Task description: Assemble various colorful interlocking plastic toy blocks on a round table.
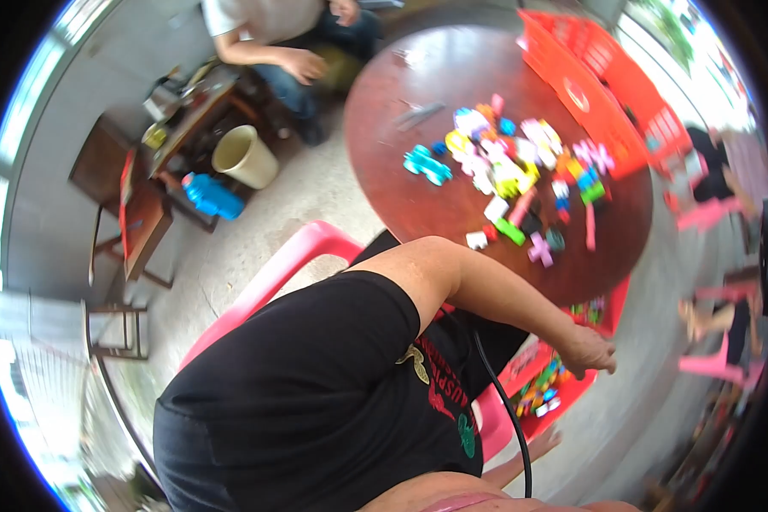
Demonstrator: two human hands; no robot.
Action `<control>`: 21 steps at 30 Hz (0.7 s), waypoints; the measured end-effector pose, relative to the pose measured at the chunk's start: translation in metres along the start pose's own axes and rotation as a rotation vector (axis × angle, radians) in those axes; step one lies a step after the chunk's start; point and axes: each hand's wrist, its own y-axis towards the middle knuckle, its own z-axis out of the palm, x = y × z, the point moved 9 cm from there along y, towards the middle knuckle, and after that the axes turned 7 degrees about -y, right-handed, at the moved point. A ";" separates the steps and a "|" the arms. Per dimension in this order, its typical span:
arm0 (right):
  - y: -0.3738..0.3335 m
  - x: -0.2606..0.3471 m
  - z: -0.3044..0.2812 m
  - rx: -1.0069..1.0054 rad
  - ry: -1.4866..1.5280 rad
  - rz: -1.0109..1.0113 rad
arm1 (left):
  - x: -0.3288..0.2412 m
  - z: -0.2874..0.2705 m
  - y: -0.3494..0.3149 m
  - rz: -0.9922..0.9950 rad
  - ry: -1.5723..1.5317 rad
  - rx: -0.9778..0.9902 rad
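My left arm reaches across to the right, and my left hand hangs over a red basket beside the table. Its fingers look loosely stretched, with nothing visible in them. Low in the view, my right hand is near the basket's lower edge, its fingers apart and holding nothing visible. Colourful toy blocks lie in the basket. On the round brown table is a heap of mixed plastic building blocks, with a teal toy car at its left side.
A large red crate stands on the table's far right. Another person sits beyond the table at the far left, near a cream bucket and a blue bottle. A pink chair is under me. More seated people are at right.
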 end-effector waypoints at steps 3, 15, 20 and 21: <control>0.024 0.049 0.055 0.179 0.363 0.192 | 0.047 -0.046 -0.061 -0.186 0.011 -0.100; 0.032 0.091 0.052 0.442 0.813 0.843 | 0.058 -0.124 -0.131 -0.284 -0.174 -0.357; 0.035 0.101 0.044 0.460 0.790 0.850 | 0.073 -0.129 -0.150 -0.277 -0.147 -0.418; 0.034 0.099 0.046 0.462 0.787 0.848 | 0.076 -0.129 -0.153 -0.278 -0.148 -0.421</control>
